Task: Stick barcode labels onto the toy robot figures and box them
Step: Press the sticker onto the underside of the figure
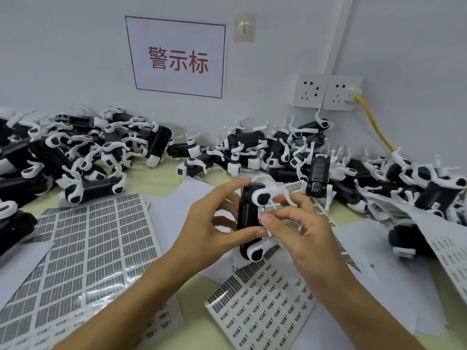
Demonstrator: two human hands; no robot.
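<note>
At the centre of the frame the left hand (214,223) grips a black plastic toy robot figure with white legs (249,218), holding it above the counter (192,294); the right hand (298,231) pinches a small white barcode label (262,213) against the figure's side; glossy sheets of barcode labels (96,248) lie flat at lower left and lower centre; heaps of matching black-and-white figures (75,152) crowd the back of the counter from left to right; a red-framed white sign (177,56) hangs on the wall above.
</note>
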